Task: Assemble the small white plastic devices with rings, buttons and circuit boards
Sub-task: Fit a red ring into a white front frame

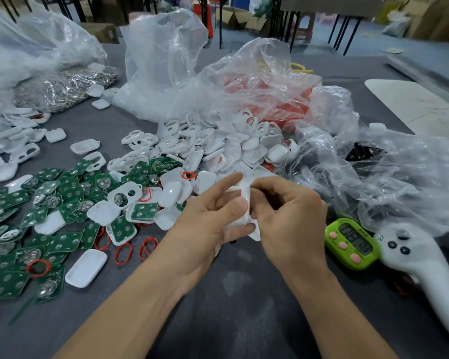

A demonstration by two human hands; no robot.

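Both my hands meet above the grey table (239,294), holding one small white plastic device shell (246,200) between them. My left hand (208,224) grips it from the left with thumb and fingers. My right hand (288,216) pinches it from the right, fingers curled over it. Most of the shell is hidden by my fingers. Green circuit boards (62,211) lie scattered at the left, red rubber rings (123,252) lie near them, and a heap of white shells (218,146) lies behind my hands.
Crumpled clear plastic bags (270,94) fill the back and right. A bag of shiny metal parts (62,86) sits at the back left. A green timer (351,242) and a white controller (420,263) lie right of my hands. A white board (412,102) lies far right.
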